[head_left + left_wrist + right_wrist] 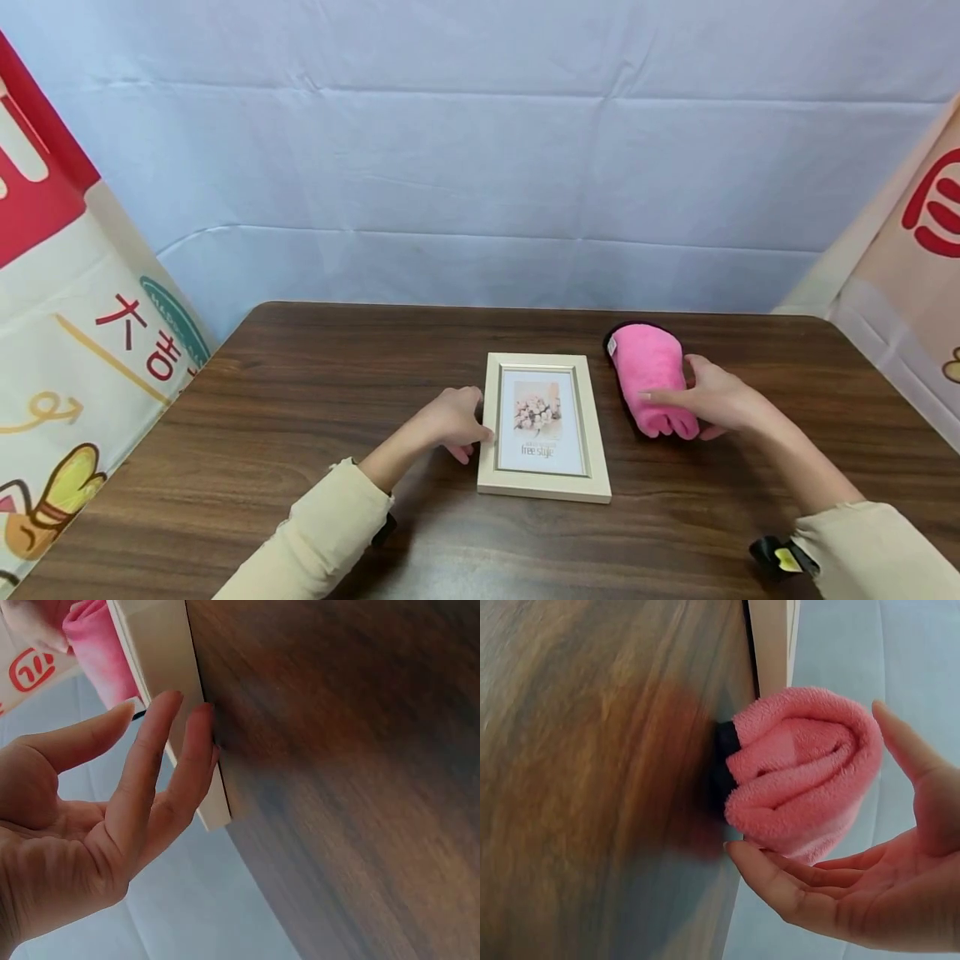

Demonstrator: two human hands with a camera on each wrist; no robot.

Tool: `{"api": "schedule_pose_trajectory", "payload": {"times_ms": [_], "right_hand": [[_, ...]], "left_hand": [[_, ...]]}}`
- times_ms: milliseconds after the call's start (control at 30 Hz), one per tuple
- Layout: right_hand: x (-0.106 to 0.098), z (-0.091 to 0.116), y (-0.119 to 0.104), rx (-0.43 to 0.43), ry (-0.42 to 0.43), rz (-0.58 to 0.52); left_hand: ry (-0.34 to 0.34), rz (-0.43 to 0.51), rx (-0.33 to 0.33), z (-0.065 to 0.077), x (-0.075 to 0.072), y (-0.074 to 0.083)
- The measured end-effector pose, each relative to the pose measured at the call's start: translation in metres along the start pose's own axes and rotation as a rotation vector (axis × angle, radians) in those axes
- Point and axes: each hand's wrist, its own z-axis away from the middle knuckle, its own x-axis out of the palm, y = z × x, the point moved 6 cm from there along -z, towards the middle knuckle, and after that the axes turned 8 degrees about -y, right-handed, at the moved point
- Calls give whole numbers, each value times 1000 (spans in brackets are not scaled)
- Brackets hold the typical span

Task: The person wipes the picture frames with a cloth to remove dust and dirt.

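Two bare hands, well apart, one per item. Left hand (456, 422): loose, fingertips touching the left side of the picture frame (545, 427), thumb at its upper edge, no firm grip visible. Right hand (722, 402): spread around the pink cloth (647, 375), thumb one side, fingers the other, not clamped as far as seen. Frame lies flat around mid-table, right of the left hand, long axis running near edge to far edge of the table (337, 375). Rolled cloth lies nearer the far edge, left of the right hand, long axis similar, its near end angled toward the right edge.
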Motion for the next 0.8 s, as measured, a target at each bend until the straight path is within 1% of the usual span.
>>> {"api": "schedule_pose_trajectory", "payload": {"times_ms": [133, 267, 433, 567, 667, 800], "right_hand": [[3, -3, -1, -6, -9, -40], [8, -7, -1, -13, -32, -125], [10, -12, -1, -35, -32, -171], [13, -16, -1, -24, -46, -223], [14, -17, -1, -21, -51, -236], [13, -17, -1, -51, -25, -193]], "left_hand": [[-2, 9, 2, 0, 2, 2], [4, 10, 3, 1, 2, 3], [3, 13, 6, 1, 3, 4], [6, 17, 12, 1, 3, 4], [8, 20, 17, 1, 4, 4], [8, 20, 20, 1, 4, 4]]}}
